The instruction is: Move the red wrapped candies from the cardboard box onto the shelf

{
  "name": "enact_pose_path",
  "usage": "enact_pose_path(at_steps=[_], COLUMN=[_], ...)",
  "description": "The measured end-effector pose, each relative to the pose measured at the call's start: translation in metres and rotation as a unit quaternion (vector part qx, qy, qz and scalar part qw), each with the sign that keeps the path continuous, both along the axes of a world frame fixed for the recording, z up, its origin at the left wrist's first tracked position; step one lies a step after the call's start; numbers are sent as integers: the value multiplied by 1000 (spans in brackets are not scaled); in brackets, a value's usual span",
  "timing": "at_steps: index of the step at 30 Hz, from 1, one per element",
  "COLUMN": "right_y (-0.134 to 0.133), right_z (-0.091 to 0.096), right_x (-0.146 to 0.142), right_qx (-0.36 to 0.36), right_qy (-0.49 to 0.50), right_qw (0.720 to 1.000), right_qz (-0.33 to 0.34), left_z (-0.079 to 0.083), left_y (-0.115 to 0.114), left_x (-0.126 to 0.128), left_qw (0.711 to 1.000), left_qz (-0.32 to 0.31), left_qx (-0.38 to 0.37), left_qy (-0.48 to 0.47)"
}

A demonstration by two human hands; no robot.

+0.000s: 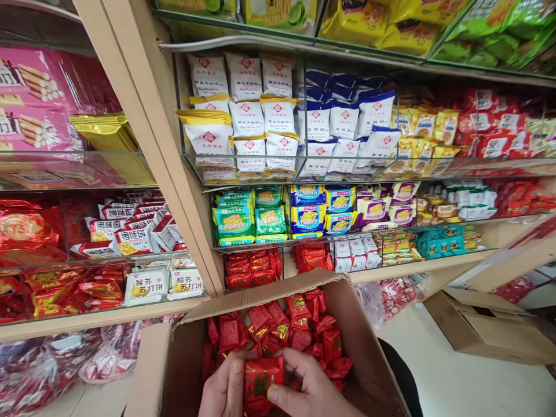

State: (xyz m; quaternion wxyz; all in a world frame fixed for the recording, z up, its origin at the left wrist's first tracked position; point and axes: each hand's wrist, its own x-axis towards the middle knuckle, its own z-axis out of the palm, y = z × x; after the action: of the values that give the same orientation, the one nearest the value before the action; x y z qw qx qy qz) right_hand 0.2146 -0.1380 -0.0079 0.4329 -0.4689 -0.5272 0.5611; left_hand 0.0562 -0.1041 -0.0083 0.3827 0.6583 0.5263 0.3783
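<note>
Both my hands are over an open cardboard box (360, 336) filled with small red wrapped snack packets (269, 318). Between them is one red snack packet (260, 379) with gold-green lettering, its printed face turned up. My left hand (226, 385) grips its left side, thumb along the edge. My right hand (308, 385) pinches its right side, thumb on the front and fingers behind. The fingertips under the packet are hidden. Similar red packets (313, 258) lie in a low shelf compartment just behind the box.
Glass-fronted shelves hold white milk-flavour packets (247, 119), green biscuit packs (234, 223) and blue-yellow packs (308, 214). A wooden upright (152, 145) divides the shelving. Plastic bags (35, 370) of packets lie at lower left. Another cardboard box (490, 324) stands on the floor at right.
</note>
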Motion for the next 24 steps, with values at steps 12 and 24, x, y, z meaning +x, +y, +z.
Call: enact_pose_path(at_steps=[12,24], right_y=[159,252], right_z=[23,-43], right_x=[12,-21], right_qx=[100,115], right_qy=[-317,-403], right_qw=[939,894], right_qz=[-83,-157], left_z=[25,12], left_y=[104,96], left_x=[-64,-64], left_qw=[896,899], left_qz=[46,40], left_qx=[163,168], left_qy=[410,402])
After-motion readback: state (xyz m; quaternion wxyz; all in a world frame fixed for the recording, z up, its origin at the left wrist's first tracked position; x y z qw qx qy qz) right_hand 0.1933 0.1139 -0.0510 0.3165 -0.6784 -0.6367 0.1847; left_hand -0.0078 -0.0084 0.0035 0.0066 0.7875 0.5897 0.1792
